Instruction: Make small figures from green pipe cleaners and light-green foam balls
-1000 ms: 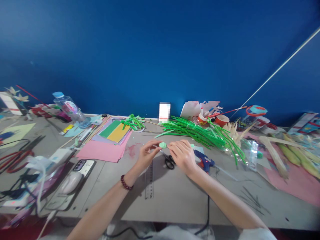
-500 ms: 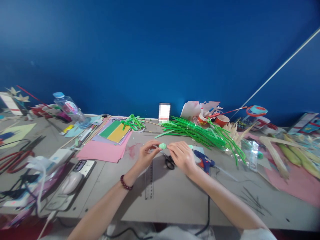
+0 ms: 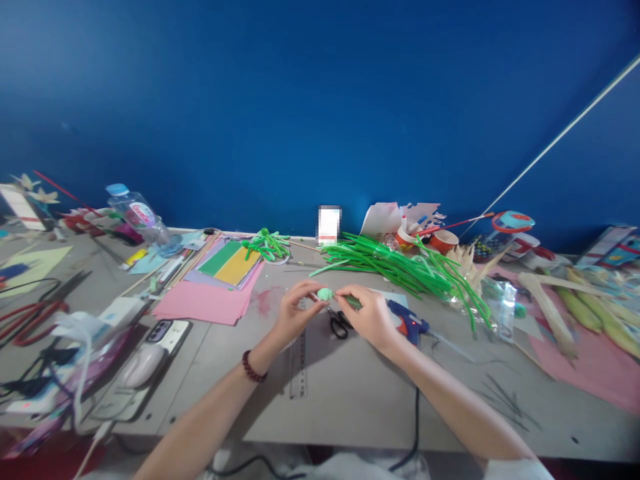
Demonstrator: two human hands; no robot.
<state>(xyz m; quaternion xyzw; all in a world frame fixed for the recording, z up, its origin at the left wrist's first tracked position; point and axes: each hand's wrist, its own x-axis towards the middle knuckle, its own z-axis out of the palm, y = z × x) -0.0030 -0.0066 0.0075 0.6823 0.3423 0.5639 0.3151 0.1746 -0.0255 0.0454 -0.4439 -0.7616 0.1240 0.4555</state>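
Soft light, faint shadows on the table (image 3: 350, 407), blurry, stretched edges.

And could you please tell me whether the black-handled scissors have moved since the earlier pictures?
No; the black-handled scissors lie in the same spot, just right of the clear ruler in the picture.

Left hand (image 3: 294, 311) and right hand (image 3: 371, 318) close together, both pinching, forearms (image 3: 215, 407) slanting inward
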